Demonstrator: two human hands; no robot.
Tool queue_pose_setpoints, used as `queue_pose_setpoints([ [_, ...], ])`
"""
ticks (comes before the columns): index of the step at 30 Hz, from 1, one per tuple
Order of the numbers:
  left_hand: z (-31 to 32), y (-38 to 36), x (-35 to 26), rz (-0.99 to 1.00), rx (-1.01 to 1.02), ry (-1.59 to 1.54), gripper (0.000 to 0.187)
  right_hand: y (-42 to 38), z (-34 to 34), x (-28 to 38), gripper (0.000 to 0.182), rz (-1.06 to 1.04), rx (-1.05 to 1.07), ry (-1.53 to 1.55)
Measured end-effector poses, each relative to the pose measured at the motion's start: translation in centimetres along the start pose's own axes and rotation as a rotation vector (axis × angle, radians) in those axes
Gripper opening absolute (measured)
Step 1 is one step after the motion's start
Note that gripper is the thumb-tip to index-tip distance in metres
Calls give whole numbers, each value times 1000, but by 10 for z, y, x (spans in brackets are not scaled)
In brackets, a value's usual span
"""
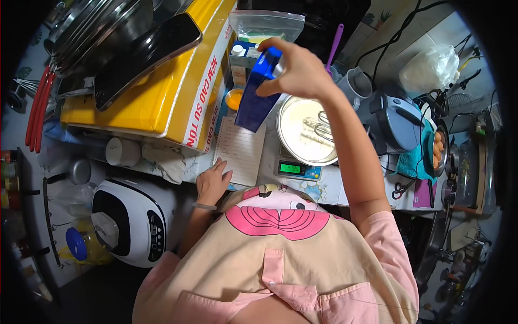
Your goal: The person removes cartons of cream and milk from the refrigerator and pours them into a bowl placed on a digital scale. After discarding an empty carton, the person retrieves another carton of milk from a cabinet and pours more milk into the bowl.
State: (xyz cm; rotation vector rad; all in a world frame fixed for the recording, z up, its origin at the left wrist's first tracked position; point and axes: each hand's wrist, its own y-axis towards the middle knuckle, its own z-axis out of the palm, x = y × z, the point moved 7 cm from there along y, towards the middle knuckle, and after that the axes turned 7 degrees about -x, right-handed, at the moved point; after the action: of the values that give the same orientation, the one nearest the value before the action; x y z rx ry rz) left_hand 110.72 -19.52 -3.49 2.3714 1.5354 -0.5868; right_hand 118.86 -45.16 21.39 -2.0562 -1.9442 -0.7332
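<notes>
My right hand (295, 71) grips the upper end of a blue carton (256, 102), held above the top of a lined notebook page (240, 148). Resting at the lower left edge of the page is my left hand (213, 184), its fingers apart and holding nothing. To the right of the carton a metal bowl of pale cream (302, 127) sits on a digital scale (300, 169) with a lit green display. Wire beaters show at the bowl's right side, partly behind my right forearm. Left of the carton is a small cup with orange contents (234, 99).
A yellow box (129, 102) bears a phone (148, 59) and metal pans at the left. Behind the blue carton stand another carton (237, 62) and a clear bag (270, 24). Further right are a measuring jug (355, 86), a grey-blue appliance (396, 121), eggs (438, 148) and scissors (400, 190).
</notes>
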Motion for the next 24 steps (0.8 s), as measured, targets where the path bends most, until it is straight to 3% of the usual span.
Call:
queue_pose_setpoints([
  [1,-1,6,-4,5,0,0,37,2,-8,-6,76,24,-39,15],
  [4,-31,34,-30,86,-408,-285,31,1,-40,-15,78,-31,-215,128],
  [6,-46,66,-51,92,-566,-428,38,-10,-68,-18,78,-70,-313,203],
  [8,-67,108,-82,123,-628,-442,61,-27,-97,-16,79,-108,-413,278],
  [10,-67,153,-101,7,-657,-496,94,-53,-127,-16,83,-93,-558,499],
  [11,-64,178,-114,18,-650,-499,94,-66,-136,-15,83,-86,-568,494],
  [13,-51,214,-117,-246,-631,-518,113,-101,-159,-15,83,-95,-741,542],
  [18,-40,240,-119,-304,-635,-629,113,-200,-195,-15,84,-211,-955,513],
  [20,-40,242,-116,-214,-725,-634,108,-241,-200,-16,84,-250,-972,515],
  [23,-52,243,-123,-90,-762,-649,107,-306,-204,-22,80,-226,-1240,522],
  [24,-59,240,-127,-28,-763,-661,109,-315,-203,-20,78,-182,-1172,620],
])
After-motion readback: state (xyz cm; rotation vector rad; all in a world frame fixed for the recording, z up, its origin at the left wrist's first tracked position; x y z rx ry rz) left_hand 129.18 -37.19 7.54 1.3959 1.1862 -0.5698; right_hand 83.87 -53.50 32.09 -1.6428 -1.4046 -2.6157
